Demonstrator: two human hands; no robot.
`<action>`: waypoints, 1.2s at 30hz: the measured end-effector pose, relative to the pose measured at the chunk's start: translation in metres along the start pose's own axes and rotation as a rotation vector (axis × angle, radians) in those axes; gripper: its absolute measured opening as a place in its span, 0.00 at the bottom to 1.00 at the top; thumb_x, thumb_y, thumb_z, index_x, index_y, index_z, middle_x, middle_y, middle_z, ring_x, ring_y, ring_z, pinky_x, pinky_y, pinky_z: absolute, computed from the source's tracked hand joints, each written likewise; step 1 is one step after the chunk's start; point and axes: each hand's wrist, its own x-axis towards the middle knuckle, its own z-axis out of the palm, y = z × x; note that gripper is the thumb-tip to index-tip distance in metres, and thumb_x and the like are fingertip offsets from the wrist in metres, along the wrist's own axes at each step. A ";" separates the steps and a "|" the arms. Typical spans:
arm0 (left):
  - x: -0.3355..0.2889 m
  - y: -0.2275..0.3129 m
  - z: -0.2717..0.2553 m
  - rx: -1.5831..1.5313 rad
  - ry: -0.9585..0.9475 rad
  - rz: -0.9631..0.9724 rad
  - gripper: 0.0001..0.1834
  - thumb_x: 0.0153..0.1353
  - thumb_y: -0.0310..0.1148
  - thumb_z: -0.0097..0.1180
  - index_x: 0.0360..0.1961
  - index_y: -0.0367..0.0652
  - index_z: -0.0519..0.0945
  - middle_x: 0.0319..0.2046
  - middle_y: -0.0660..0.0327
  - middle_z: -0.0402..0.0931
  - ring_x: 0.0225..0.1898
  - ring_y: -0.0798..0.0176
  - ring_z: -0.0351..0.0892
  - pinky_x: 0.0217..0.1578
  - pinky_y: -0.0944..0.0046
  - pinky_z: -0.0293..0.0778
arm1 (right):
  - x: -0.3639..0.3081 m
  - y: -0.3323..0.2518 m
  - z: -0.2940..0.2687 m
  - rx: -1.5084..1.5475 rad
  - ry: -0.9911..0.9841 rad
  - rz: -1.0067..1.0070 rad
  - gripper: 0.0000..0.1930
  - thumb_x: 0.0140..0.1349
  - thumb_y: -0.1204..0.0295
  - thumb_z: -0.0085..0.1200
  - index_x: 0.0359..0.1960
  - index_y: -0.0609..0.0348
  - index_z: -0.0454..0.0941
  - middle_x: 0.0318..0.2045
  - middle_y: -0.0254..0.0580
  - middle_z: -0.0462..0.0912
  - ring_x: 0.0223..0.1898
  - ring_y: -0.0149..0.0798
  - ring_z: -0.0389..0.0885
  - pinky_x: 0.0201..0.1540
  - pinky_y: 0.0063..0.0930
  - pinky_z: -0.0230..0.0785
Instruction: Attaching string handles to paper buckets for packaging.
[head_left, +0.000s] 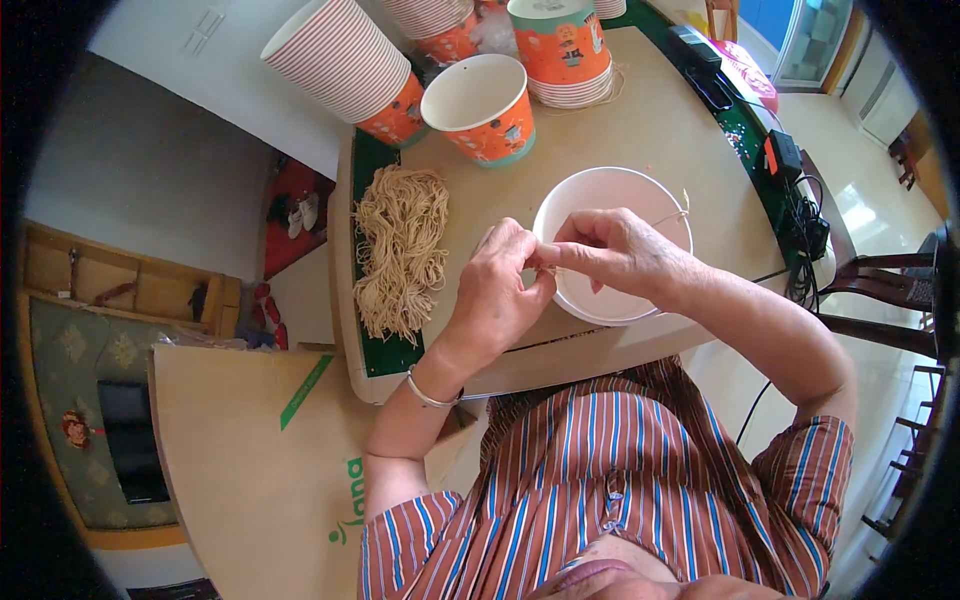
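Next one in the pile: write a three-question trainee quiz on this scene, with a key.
1. True or false: the bundle of beige string lies to the left of the white-lined bucket nearest the person.

2. Multiple choice: what is on the wrist of the left hand?
A) a brown watch
B) a silvery bangle
C) a red ribbon

3. Open: how do the left hand and the right hand stand to each other?

Key:
1. True.
2. B.
3. Their fingertips meet at the bucket's left side; what they pinch is too small to tell.
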 end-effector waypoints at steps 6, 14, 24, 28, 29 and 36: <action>0.001 0.004 -0.005 -0.002 -0.042 0.006 0.08 0.48 0.22 0.63 0.29 0.39 0.76 0.31 0.55 0.71 0.36 0.50 0.75 0.38 0.54 0.73 | 0.005 0.008 0.002 -0.129 0.029 -0.040 0.18 0.58 0.58 0.66 0.32 0.64 0.81 0.24 0.40 0.81 0.28 0.26 0.77 0.31 0.26 0.72; 0.001 0.003 -0.002 0.036 -0.016 0.047 0.10 0.46 0.18 0.63 0.29 0.38 0.76 0.29 0.56 0.71 0.32 0.57 0.76 0.34 0.60 0.74 | 0.003 0.000 0.002 -0.168 -0.007 0.052 0.08 0.61 0.70 0.63 0.33 0.63 0.80 0.24 0.34 0.80 0.24 0.23 0.74 0.25 0.21 0.68; -0.001 0.003 -0.002 0.067 -0.044 0.012 0.10 0.46 0.25 0.65 0.29 0.41 0.75 0.32 0.57 0.70 0.38 0.51 0.74 0.41 0.53 0.71 | 0.004 0.015 0.004 -0.223 0.070 -0.085 0.16 0.59 0.61 0.64 0.30 0.64 0.81 0.22 0.44 0.81 0.25 0.31 0.78 0.31 0.31 0.73; -0.001 0.006 -0.003 0.074 -0.058 0.004 0.11 0.47 0.26 0.66 0.28 0.42 0.75 0.32 0.57 0.70 0.39 0.51 0.73 0.41 0.53 0.71 | 0.002 0.017 0.007 -0.333 0.051 -0.134 0.17 0.59 0.60 0.64 0.33 0.66 0.81 0.23 0.48 0.82 0.25 0.33 0.79 0.31 0.32 0.73; 0.000 0.007 -0.003 0.079 -0.037 0.029 0.11 0.46 0.22 0.65 0.29 0.40 0.75 0.31 0.56 0.71 0.37 0.53 0.75 0.39 0.56 0.72 | 0.002 0.016 0.006 -0.333 0.051 -0.134 0.17 0.59 0.60 0.64 0.33 0.66 0.81 0.23 0.48 0.82 0.25 0.33 0.79 0.31 0.32 0.73; 0.000 0.007 -0.003 0.109 -0.010 0.073 0.11 0.44 0.18 0.65 0.29 0.38 0.75 0.30 0.56 0.72 0.35 0.54 0.76 0.36 0.58 0.73 | 0.001 0.008 0.002 -0.095 -0.066 0.050 0.13 0.63 0.64 0.58 0.32 0.64 0.81 0.22 0.36 0.80 0.22 0.26 0.75 0.24 0.25 0.68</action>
